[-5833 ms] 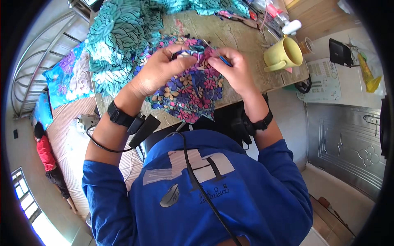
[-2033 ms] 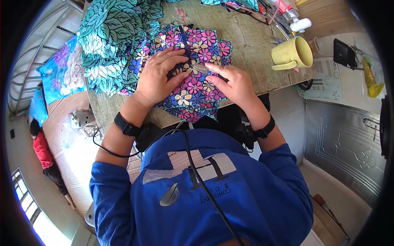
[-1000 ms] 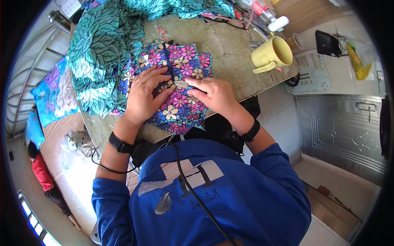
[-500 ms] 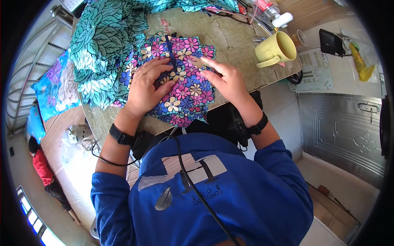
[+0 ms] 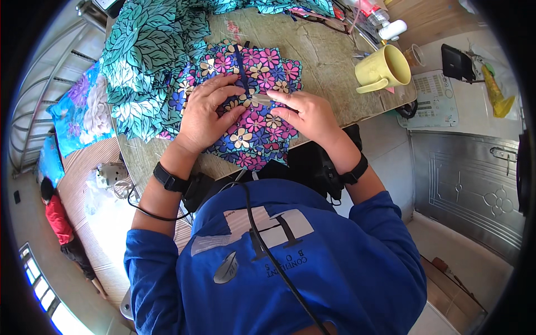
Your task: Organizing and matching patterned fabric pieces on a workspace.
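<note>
Flower-printed fabric in pink, blue and cream lies on the table before me. A narrow dark blue strip runs down its upper part, ending near my left fingertips. My left hand rests flat on the fabric's left side, fingers stretched out, thumb pointing right. Between thumb and forefinger, my right hand pinches a thin pale piece that looks like tailor's chalk. Its tip is at the fabric, close to the strip's lower end.
Green leaf-printed fabric is heaped at the table's left and along the back. A yellow mug lies tipped at the right, with glasses and a white-capped bottle farther back. A person in red is at far left.
My right hand has moved the pale piece left and nearer to me, up to the strip's lower end. My left hand stays pressed on the fabric. The whole view has shifted slightly.
</note>
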### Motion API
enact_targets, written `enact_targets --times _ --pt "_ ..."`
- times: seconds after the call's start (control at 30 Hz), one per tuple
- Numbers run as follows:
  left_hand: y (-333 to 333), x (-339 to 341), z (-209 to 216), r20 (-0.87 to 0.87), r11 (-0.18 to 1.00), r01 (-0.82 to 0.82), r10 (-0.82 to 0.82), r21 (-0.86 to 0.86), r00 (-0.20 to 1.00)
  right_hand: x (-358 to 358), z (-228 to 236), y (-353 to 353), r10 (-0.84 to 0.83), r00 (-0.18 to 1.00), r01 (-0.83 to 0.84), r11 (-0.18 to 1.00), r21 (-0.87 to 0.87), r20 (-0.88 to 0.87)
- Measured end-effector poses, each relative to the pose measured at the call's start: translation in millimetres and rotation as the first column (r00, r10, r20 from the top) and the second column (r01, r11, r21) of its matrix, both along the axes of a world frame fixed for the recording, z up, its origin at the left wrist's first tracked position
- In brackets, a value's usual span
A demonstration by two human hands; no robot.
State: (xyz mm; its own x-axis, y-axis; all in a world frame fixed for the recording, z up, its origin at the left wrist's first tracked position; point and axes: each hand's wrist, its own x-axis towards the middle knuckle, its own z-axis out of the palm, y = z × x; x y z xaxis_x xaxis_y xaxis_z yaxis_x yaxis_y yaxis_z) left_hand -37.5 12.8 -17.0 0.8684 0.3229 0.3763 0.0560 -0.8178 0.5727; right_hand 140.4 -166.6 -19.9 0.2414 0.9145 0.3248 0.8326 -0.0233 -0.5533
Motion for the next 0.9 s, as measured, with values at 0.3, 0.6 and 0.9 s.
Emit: enact_targets --times 0.3,0.6,0.9 --pt "-0.5 -0.4 2.0 -0.011 1.000 0.009 -0.009 -0.001 1.000 -1.1 -2.6 1.7 -0.009 0.999 0.010 1.000 -0.009 0.043" --pt "-0.9 0.6 2.2 -0.017 0.999 -0.004 0.003 -0.032 1.000 -3.9 -2.5 2.5 -0.031 0.998 0.032 0.999 -0.015 0.047" --pt "-0.4 0.5 2.0 -0.028 1.000 -0.011 0.011 -0.007 1.000 -5.1 -0.2 3.8 -0.052 0.993 0.055 0.998 -0.024 0.104"
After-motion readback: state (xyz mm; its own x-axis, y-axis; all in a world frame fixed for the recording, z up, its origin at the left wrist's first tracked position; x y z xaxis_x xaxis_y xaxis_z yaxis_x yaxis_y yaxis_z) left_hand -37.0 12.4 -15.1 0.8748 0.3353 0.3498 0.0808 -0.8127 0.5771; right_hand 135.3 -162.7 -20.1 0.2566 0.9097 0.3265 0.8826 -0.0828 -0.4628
